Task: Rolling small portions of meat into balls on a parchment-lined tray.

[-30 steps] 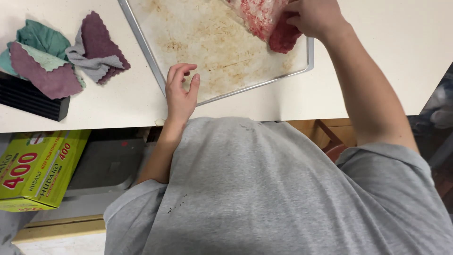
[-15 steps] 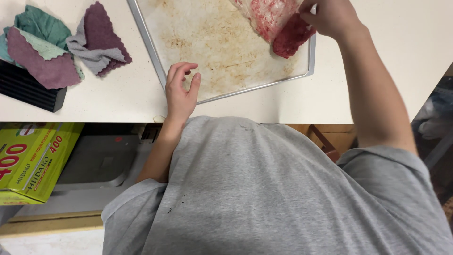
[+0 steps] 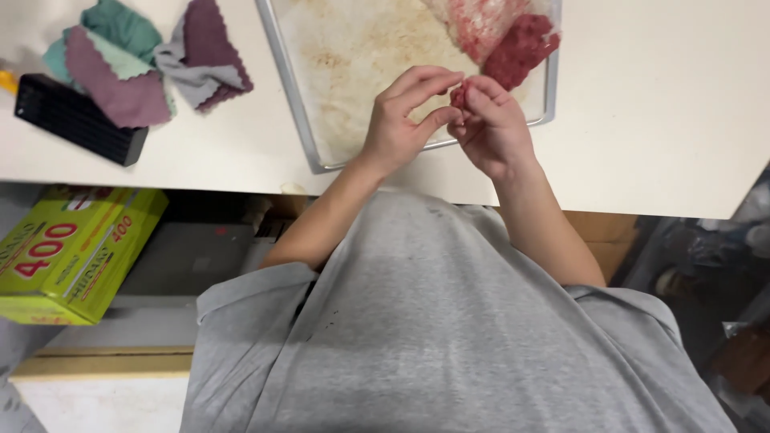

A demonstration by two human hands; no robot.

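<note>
Near me, left hand [image 3: 399, 120] has come off the tray rim [image 3: 290, 104] to meet right hand [image 3: 491, 124]; both now pinch a small meat lump [image 3: 459, 96] betw fingertips. Shaping's begun, I'd say. Farther back, meat pile [image 3: 513, 48] sits in tray corner.

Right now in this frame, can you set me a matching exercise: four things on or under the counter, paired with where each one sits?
Things:
1. Small pinch of red minced meat
2. Black ribbed rectangular block
3. Yellow-green cardboard box
4. Larger mound of red minced meat

Places:
A. below the counter edge, left
B. far right corner of the stained metal tray
C. between the fingers of the left hand and right hand
D. on the counter beside the folded cloths

Pairs: 1-C, 2-D, 3-A, 4-B
</note>
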